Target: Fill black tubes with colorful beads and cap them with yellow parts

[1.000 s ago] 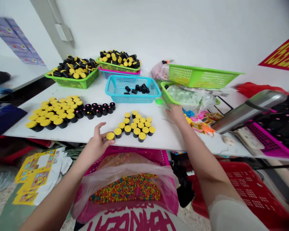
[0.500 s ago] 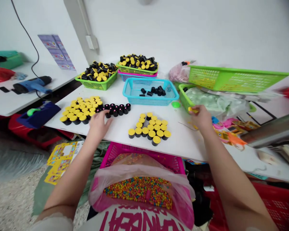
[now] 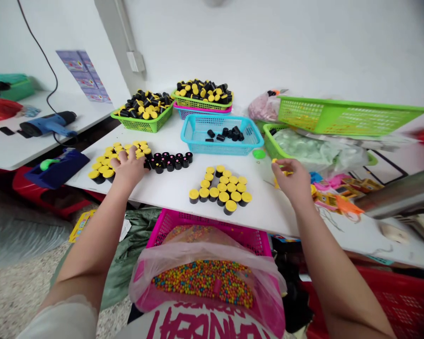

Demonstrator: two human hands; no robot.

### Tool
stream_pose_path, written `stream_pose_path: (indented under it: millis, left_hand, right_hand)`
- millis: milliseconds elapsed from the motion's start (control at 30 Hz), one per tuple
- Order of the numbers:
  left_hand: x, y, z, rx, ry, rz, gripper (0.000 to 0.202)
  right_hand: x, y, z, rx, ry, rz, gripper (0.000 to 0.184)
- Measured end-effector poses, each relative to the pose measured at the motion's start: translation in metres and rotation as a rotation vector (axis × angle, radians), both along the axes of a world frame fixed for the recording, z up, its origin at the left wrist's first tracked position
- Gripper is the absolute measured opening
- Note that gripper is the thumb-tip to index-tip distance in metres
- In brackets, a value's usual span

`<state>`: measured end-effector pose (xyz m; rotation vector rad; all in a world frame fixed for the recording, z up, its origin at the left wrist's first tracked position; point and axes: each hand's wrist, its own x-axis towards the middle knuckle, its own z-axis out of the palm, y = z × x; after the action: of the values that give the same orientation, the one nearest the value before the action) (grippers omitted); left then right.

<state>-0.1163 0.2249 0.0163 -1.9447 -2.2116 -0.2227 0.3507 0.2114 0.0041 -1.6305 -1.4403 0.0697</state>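
My left hand (image 3: pixel 129 168) rests over the front right of a group of black pots with yellow lids (image 3: pixel 102 165). Its fingers are spread and touch the lids or hover just above them. To its right stand several black pots without lids (image 3: pixel 169 162), small pink dots showing in their tops. My right hand (image 3: pixel 292 181) is over the table's right part, thumb and fingers pinched on a small yellow piece (image 3: pixel 274 161), mostly covered by the fingertips. Between the hands stands a second cluster of yellow-lidded pots (image 3: pixel 230 192).
A blue basket (image 3: pixel 222 148) holds loose black pots. Heaped green baskets (image 3: pixel 137 123) stand behind. At right are a green basket (image 3: pixel 273 148) with plastic bags and colourful packets (image 3: pixel 334 188). Against my lap, a pink basket (image 3: pixel 212 214) holds a bag of coloured beads (image 3: pixel 205 282).
My left hand has moved left and away from me, from beside the lidless pots onto the lidded group. My right hand has shifted slightly left and down, the yellow piece turning with it.
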Motion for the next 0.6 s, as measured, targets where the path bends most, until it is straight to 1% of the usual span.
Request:
stream_pose_path:
  millis: [67, 133, 200, 267, 333, 400, 433, 500, 533, 600]
  left_hand:
    - [0.004, -0.003, 0.004, 0.003, 0.010, -0.001, 0.032]
    - [0.009, -0.011, 0.013, -0.013, 0.007, 0.003, 0.033]
    - [0.017, -0.022, 0.027, -0.043, -0.014, -0.007, 0.035]
    - [0.028, -0.039, 0.044, -0.068, -0.080, -0.064, 0.036]
    - [0.046, -0.059, 0.059, -0.094, -0.235, -0.212, 0.034]
    - [0.068, -0.080, 0.070, -0.174, -0.477, -0.456, 0.028]
    - [0.080, -0.090, 0.073, -0.243, -0.617, -0.590, 0.026]
    - [0.103, -0.108, 0.072, -0.402, -0.883, -0.813, 0.026]
    - [0.113, -0.115, 0.069, -0.466, -0.995, -0.892, 0.026]
    - [0.129, -0.126, 0.058, -0.539, -1.184, -0.973, 0.028]
  right_hand:
    - [-0.011, -0.008, 0.004, 0.052, 0.076, 0.071, 0.030]
    - [-0.024, -0.017, 0.009, 0.111, 0.188, 0.189, 0.034]
    - [-0.038, -0.029, 0.015, 0.166, 0.291, 0.316, 0.034]
    - [-0.054, -0.045, 0.025, 0.196, 0.347, 0.428, 0.028]
    - [-0.072, -0.066, 0.039, 0.200, 0.363, 0.549, 0.023]
    - [-0.090, -0.089, 0.054, 0.203, 0.345, 0.664, 0.022]
    - [-0.099, -0.101, 0.060, 0.204, 0.324, 0.710, 0.022]
    - [-0.117, -0.122, 0.070, 0.203, 0.259, 0.772, 0.023]
    - [-0.124, -0.131, 0.072, 0.208, 0.218, 0.793, 0.023]
    - [-0.135, -0.145, 0.070, 0.255, 0.130, 0.813, 0.024]
